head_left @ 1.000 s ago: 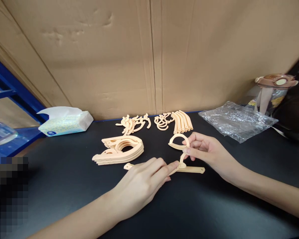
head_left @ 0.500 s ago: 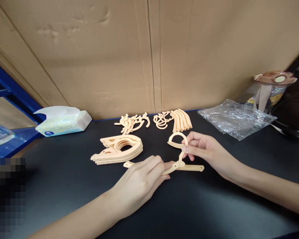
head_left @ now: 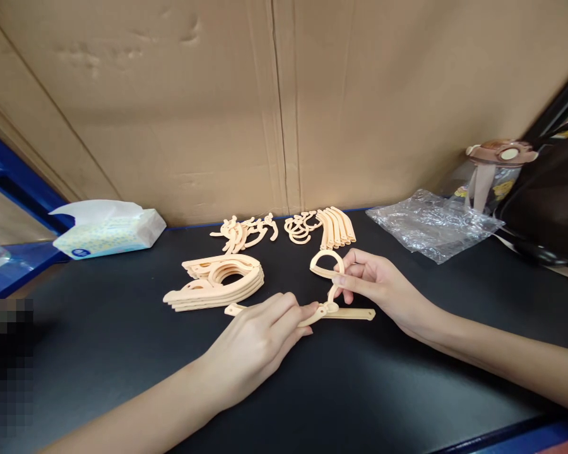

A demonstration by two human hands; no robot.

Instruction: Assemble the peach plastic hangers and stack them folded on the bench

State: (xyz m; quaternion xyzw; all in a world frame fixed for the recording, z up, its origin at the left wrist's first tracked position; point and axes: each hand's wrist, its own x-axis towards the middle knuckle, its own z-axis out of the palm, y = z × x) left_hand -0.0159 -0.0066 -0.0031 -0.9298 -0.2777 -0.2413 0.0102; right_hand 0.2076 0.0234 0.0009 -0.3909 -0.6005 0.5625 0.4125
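Note:
A beige plastic folding hanger [head_left: 353, 313] lies low over the black table, its curved hook standing up and its arms spread to both sides. My left hand [head_left: 265, 334] is closed around the left and middle part of it, hiding much of that arm. Thumb and fingers of my right hand [head_left: 366, 274] pinch the hook [head_left: 328, 255] near its stem, above the joint. Just behind my left hand sits a stack of folded hangers [head_left: 218, 296], several deep.
At the back lie a pile of loose curved pieces [head_left: 239, 234], some small hooks [head_left: 298, 236] and a row of hanger arms [head_left: 334, 228]. A tissue pack [head_left: 111, 233] stands back left. Crumpled clear plastic [head_left: 430, 227] and a bottle [head_left: 497, 170] are back right, against the cardboard wall [head_left: 194, 126].
The whole scene has shifted slightly left in view as the camera turned. Both hands keep the same grip on the hanger, with little visible change between them.

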